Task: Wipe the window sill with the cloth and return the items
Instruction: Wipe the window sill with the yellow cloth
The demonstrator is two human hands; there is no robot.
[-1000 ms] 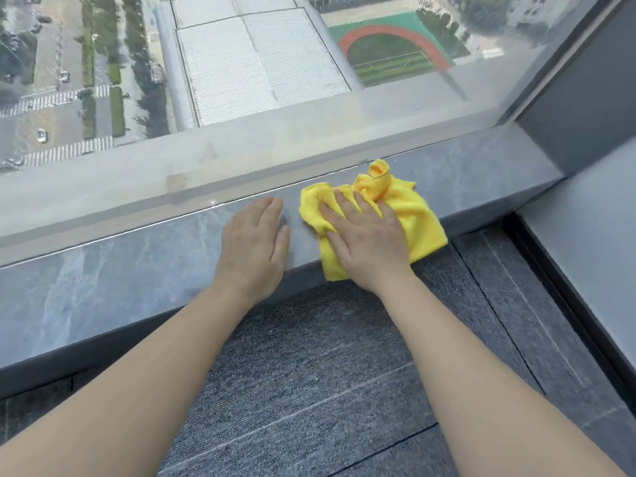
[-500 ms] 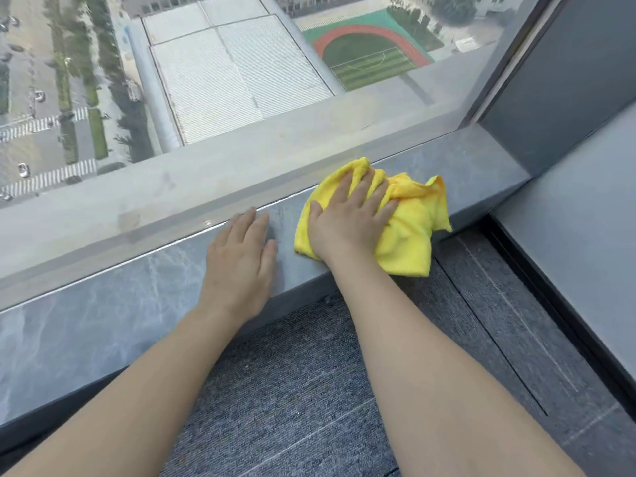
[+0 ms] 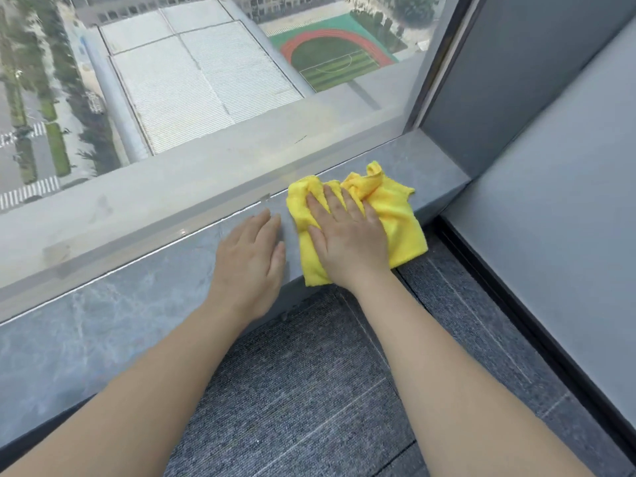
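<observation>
A crumpled yellow cloth [image 3: 395, 215] lies on the grey marbled window sill [image 3: 103, 321], near the sill's right end, with its lower edge hanging over the front lip. My right hand [image 3: 347, 242] presses flat on the cloth with fingers spread, pointing toward the glass. Just left of the cloth, my left hand [image 3: 249, 259] rests palm-down on the bare stone, fingers together and holding nothing.
The window glass [image 3: 206, 98] rises right behind the sill. A grey wall panel [image 3: 516, 80] closes the sill's right end, and a grey ledge [image 3: 568, 218] runs along the right. Grey carpet tiles [image 3: 309, 390] cover the floor below.
My right hand has slid the cloth along the sill toward its right end and back toward the front edge. The left hand has stayed flat beside it.
</observation>
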